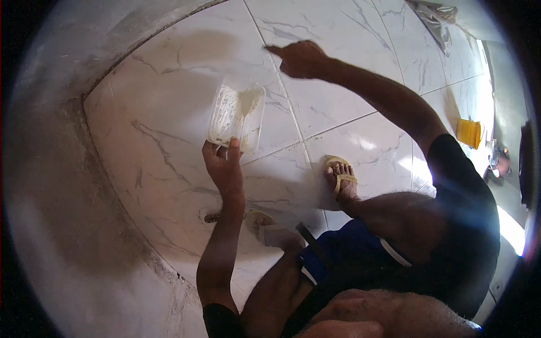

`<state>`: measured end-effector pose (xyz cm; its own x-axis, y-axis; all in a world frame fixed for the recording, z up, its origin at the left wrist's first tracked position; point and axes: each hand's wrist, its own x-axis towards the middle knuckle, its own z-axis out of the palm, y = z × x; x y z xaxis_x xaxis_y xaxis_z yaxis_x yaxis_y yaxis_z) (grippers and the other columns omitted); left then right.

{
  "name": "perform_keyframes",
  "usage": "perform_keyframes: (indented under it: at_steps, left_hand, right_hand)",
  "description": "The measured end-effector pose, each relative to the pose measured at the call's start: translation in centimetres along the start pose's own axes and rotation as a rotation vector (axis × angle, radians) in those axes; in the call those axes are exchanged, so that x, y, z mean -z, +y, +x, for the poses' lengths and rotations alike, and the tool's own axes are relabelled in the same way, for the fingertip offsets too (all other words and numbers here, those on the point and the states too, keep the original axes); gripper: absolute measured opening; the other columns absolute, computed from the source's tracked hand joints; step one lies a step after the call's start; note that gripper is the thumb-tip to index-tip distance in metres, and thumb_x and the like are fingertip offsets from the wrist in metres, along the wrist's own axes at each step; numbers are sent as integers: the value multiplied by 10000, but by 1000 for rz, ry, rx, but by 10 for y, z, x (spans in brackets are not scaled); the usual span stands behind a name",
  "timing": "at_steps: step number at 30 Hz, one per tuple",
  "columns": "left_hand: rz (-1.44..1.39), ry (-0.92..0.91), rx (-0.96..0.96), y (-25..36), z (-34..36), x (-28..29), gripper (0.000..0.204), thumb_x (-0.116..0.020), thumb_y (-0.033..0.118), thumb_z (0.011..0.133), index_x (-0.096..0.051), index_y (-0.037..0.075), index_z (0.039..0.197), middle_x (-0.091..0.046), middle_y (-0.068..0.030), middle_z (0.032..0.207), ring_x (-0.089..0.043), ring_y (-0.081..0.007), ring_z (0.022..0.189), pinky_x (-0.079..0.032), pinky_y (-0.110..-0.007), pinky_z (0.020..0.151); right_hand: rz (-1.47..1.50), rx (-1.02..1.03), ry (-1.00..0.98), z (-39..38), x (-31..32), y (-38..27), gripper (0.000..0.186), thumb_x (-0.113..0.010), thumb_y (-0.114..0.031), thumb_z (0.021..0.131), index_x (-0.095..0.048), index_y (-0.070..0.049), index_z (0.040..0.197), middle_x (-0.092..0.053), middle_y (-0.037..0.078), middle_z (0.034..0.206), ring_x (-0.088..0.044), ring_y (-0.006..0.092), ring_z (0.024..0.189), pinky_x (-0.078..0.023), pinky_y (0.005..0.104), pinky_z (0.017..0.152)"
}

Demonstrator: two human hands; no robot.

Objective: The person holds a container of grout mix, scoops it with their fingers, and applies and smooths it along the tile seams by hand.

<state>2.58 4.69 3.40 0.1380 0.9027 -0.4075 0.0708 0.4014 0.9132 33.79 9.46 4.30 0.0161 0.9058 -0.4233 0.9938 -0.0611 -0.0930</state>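
Left hand (224,163) pinches a smeared plastic tub (255,128) by its near rim — a slackening thumb could tip pale paste (227,107) onto the tiled floor (349,96). Ahead and rightward, the right hand (301,59) extends a finger — whether it holds anything is unclear.

A: How was the left forearm (218,242) posed?
B: It stood nearly upright from near the lower edge; the left hand (224,169) was closed in a pinch, thumb (234,146) uppermost.
A: And the right forearm (383,96)?
B: It slanted up and leftward; the right hand (304,59), well apart from the left, had one digit (274,50) extended leftward, its exact grip unclear.
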Motion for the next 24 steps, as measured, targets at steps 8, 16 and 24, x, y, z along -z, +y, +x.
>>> perform_keyframes:
  at_steps: [8, 16, 24]
  left_hand:
    - [106, -89, -79, 1, 7, -10, 583, -733, 99, 872, -389, -91, 1302, -512, -198, 1250, -558, -259, 1152, -508, -354, 966]
    - [58, -4, -115, 4, 21, -21, 597, -736, 139, 880, -381, -95, 1300, -510, -207, 1245, -559, -261, 1139, -505, -365, 965]
    - [14, 0, -73, -1, 27, -15, 587, -720, 149, 889, -379, -100, 1298, -501, -225, 1251, -567, -267, 1126, -537, -360, 921]
  right_hand:
    - [2, 285, -361, -17, 5, -61, 703, -588, -85, 743, -410, -101, 1424, -635, 148, 731, -665, 338, 744, -514, 465, 643]
    - [457, 288, -240, -8, -3, -36, 676, -582, -107, 786, -420, -92, 1443, -595, 111, 670, -623, 272, 679, -497, 427, 643]
    - [451, 64, 82, 33, -25, 43, 684, -572, -113, 799, -392, -43, 1455, -563, 129, 636, -583, 260, 603, -481, 431, 612]
